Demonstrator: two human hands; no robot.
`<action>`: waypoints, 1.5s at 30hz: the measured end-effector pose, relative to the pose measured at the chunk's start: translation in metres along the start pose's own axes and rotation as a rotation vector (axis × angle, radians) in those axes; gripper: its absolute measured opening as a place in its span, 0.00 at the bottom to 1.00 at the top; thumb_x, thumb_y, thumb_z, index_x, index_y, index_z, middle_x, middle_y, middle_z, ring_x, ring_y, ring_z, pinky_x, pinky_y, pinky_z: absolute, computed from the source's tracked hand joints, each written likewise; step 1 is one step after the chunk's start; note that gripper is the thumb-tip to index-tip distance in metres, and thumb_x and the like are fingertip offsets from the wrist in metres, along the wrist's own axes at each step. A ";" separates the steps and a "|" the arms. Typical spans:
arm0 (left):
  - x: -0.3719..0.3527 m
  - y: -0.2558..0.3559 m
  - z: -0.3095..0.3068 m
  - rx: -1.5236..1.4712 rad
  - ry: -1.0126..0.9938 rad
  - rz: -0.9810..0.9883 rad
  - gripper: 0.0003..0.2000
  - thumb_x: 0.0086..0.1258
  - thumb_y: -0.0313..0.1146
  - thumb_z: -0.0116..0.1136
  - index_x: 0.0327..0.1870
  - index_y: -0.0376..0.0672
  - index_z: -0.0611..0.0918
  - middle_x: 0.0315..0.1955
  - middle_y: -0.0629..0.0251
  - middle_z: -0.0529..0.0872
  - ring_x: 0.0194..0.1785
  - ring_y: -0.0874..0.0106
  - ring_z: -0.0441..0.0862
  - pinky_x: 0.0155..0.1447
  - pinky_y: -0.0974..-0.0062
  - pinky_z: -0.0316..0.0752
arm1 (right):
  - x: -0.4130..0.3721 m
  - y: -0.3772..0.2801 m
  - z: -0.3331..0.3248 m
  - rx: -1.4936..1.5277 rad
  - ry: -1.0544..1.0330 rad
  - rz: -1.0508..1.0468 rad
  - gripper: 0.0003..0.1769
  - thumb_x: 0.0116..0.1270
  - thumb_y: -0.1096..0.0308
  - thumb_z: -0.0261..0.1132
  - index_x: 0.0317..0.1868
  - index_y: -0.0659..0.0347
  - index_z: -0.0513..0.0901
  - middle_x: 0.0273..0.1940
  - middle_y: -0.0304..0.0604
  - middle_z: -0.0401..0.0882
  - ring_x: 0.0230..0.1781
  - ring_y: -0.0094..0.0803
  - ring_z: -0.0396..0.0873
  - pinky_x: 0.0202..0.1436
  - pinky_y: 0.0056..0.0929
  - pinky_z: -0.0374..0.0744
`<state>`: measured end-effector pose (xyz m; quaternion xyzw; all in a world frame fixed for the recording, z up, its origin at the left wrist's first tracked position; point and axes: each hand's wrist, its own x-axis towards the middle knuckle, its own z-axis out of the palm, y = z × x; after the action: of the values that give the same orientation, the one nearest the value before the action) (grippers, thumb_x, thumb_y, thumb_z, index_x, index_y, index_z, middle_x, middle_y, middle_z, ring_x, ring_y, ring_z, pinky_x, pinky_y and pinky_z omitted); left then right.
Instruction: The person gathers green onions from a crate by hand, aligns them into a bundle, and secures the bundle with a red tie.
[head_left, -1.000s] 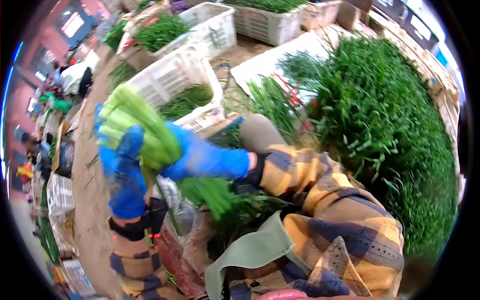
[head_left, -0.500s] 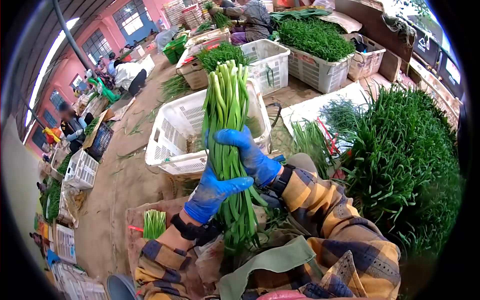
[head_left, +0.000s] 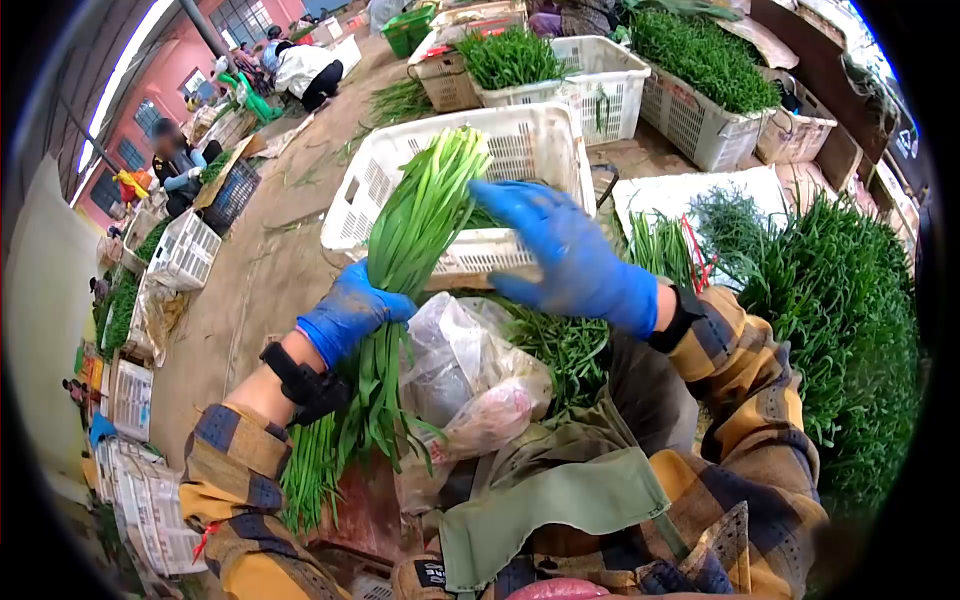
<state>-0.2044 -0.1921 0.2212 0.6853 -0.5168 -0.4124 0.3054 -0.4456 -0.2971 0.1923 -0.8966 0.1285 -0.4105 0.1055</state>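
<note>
My left hand (head_left: pixel 355 312), in a blue glove, is closed around the middle of a bunch of garlic chives (head_left: pixel 418 210). The bunch leans up and to the right, pale stem ends on top and green leaves hanging below the fist. To its right, my gloved right hand (head_left: pixel 585 258) is open, thumb and fingers apart, fingertips close to the stem ends. Behind the bunch stands a white plastic crate (head_left: pixel 350 205). Below my hands lie a clear plastic bag (head_left: pixel 445 365) and loose green leaves (head_left: pixel 565 350). Another bundle of chives (head_left: pixel 312 475) lies beneath my left forearm.
A large heap of chives (head_left: pixel 835 310) rises at the right, beside a white sheet (head_left: pixel 650 195) with greens and red ties. Chive-filled crates (head_left: pixel 690 120) stand farther back. Along the left are more crates (head_left: pixel 185 250) and a seated person (head_left: pixel 180 165).
My right hand has let go of the bunch and moved right, fingers spread. My left hand has carried the bunch left, tilting it; the plastic bag now shows.
</note>
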 end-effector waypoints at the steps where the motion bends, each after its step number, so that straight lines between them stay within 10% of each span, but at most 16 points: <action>1: 0.000 0.000 0.002 0.032 -0.014 -0.047 0.21 0.47 0.24 0.65 0.47 0.36 0.78 0.35 0.68 0.82 0.36 0.77 0.77 0.41 0.78 0.75 | 0.009 -0.012 0.008 -0.093 -0.013 -0.142 0.45 0.51 0.68 0.67 0.70 0.55 0.59 0.58 0.48 0.72 0.62 0.45 0.68 0.64 0.42 0.66; 4: 0.004 -0.003 0.014 0.523 -0.244 0.288 0.18 0.53 0.26 0.64 0.47 0.36 0.78 0.37 0.68 0.82 0.40 0.77 0.77 0.48 0.77 0.73 | 0.031 -0.031 0.040 -0.460 -0.018 -0.450 0.39 0.57 0.64 0.58 0.71 0.53 0.57 0.54 0.47 0.73 0.59 0.42 0.69 0.63 0.41 0.65; 6: -0.001 0.004 0.024 0.405 -0.284 0.100 0.14 0.60 0.30 0.62 0.47 0.38 0.78 0.41 0.67 0.83 0.45 0.77 0.77 0.54 0.76 0.72 | 0.045 -0.027 0.063 -0.433 0.062 -0.554 0.36 0.60 0.62 0.53 0.71 0.53 0.58 0.46 0.45 0.78 0.51 0.43 0.75 0.56 0.40 0.71; 9: -0.009 -0.002 0.020 -0.046 -0.402 -0.005 0.14 0.64 0.33 0.60 0.49 0.39 0.79 0.44 0.66 0.83 0.47 0.77 0.77 0.55 0.75 0.72 | 0.041 -0.026 0.057 -0.395 -0.401 -0.401 0.34 0.61 0.60 0.52 0.69 0.54 0.62 0.32 0.41 0.80 0.34 0.43 0.80 0.40 0.40 0.75; 10: -0.011 0.004 0.018 -0.180 -0.507 0.011 0.15 0.69 0.36 0.56 0.51 0.39 0.79 0.48 0.66 0.81 0.50 0.76 0.77 0.57 0.76 0.72 | 0.038 -0.018 0.066 -0.198 -0.213 -0.441 0.30 0.59 0.61 0.56 0.64 0.56 0.68 0.23 0.41 0.78 0.22 0.44 0.78 0.29 0.41 0.72; 20: -0.018 -0.107 -0.050 -1.019 -0.072 0.130 0.27 0.76 0.49 0.35 0.65 0.35 0.67 0.61 0.53 0.73 0.61 0.64 0.73 0.64 0.67 0.68 | 0.022 0.055 0.044 0.420 -0.237 0.348 0.28 0.47 0.57 0.71 0.49 0.57 0.78 0.36 0.53 0.83 0.38 0.48 0.82 0.45 0.36 0.79; 24: 0.006 -0.116 0.016 -0.352 0.081 0.464 0.23 0.71 0.37 0.50 0.65 0.39 0.67 0.60 0.52 0.73 0.62 0.61 0.73 0.65 0.63 0.67 | 0.031 0.032 0.064 0.575 -0.157 0.433 0.29 0.43 0.58 0.74 0.48 0.58 0.78 0.37 0.55 0.83 0.40 0.49 0.82 0.45 0.37 0.79; 25: 0.014 -0.114 0.032 0.047 0.201 0.700 0.24 0.68 0.32 0.55 0.65 0.40 0.68 0.59 0.52 0.75 0.60 0.61 0.73 0.64 0.63 0.67 | 0.033 0.025 0.073 0.540 -0.178 0.453 0.29 0.44 0.61 0.74 0.49 0.59 0.79 0.38 0.51 0.83 0.39 0.41 0.81 0.45 0.33 0.79; 27: 0.015 -0.075 0.062 -0.068 0.350 0.735 0.24 0.62 0.27 0.62 0.60 0.39 0.72 0.53 0.58 0.78 0.57 0.65 0.75 0.62 0.67 0.69 | 0.033 0.015 0.095 0.471 -0.226 0.494 0.27 0.47 0.66 0.74 0.50 0.60 0.79 0.39 0.43 0.85 0.37 0.24 0.81 0.46 0.26 0.78; 30: 0.027 -0.060 0.080 -0.863 0.486 0.556 0.20 0.62 0.30 0.65 0.54 0.40 0.75 0.49 0.68 0.78 0.53 0.77 0.74 0.58 0.76 0.70 | 0.028 -0.006 0.107 0.163 -0.285 0.452 0.30 0.49 0.59 0.71 0.54 0.59 0.75 0.35 0.51 0.83 0.36 0.42 0.83 0.42 0.37 0.79; 34: 0.038 -0.074 0.066 -1.196 0.681 0.574 0.17 0.61 0.28 0.65 0.52 0.40 0.77 0.46 0.68 0.80 0.49 0.76 0.76 0.56 0.76 0.73 | 0.004 -0.016 0.135 -0.031 -0.265 0.356 0.33 0.49 0.57 0.68 0.56 0.58 0.72 0.32 0.55 0.82 0.33 0.53 0.81 0.38 0.46 0.78; 39: 0.030 -0.094 0.065 -1.126 0.668 0.516 0.20 0.58 0.24 0.63 0.53 0.36 0.77 0.49 0.62 0.81 0.51 0.73 0.78 0.56 0.74 0.74 | -0.021 -0.019 0.163 -0.100 -0.165 0.187 0.36 0.50 0.55 0.69 0.58 0.59 0.69 0.36 0.54 0.81 0.33 0.50 0.81 0.35 0.43 0.78; 45: 0.021 -0.111 0.062 -1.262 0.620 0.429 0.21 0.59 0.23 0.61 0.55 0.36 0.76 0.42 0.64 0.81 0.42 0.73 0.80 0.50 0.74 0.77 | -0.021 -0.017 0.135 0.272 -0.445 0.221 0.52 0.44 0.47 0.75 0.66 0.61 0.61 0.52 0.59 0.75 0.53 0.52 0.75 0.58 0.44 0.71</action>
<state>-0.2058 -0.1804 0.0929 0.3482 -0.1934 -0.3498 0.8480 -0.3528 -0.2632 0.0960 -0.9229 0.1428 -0.2031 0.2944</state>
